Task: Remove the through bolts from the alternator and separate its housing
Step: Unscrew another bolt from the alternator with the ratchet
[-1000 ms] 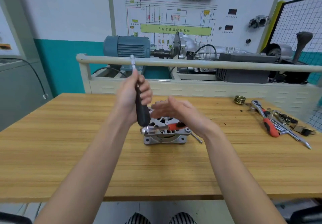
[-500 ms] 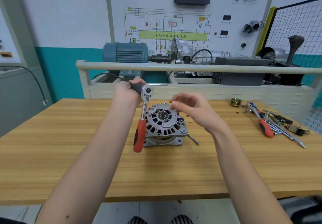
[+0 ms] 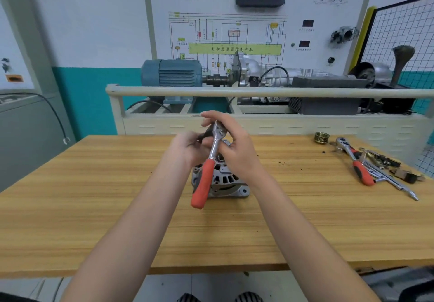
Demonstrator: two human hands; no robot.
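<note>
- My left hand [image 3: 190, 148] fingers curl around the ratchet [image 3: 209, 165] near its head.
- My right hand [image 3: 237, 148] fingers pinch a thin bolt [image 3: 196, 115].
- The alternator [image 3: 222, 180] rests on the counter [image 3: 94, 207].

We see an evenly lit, bright room; the light is soft and seems to come from above. Shadows are faint, a thin one under the alternator [image 3: 219, 182] at centre. The hands at centre are slightly motion-blurred. Wide-angle distortion bends the rail [image 3: 305, 92] across the middle and tilts the walls at the left and right edges. The foreground forearms look stretched.
</note>
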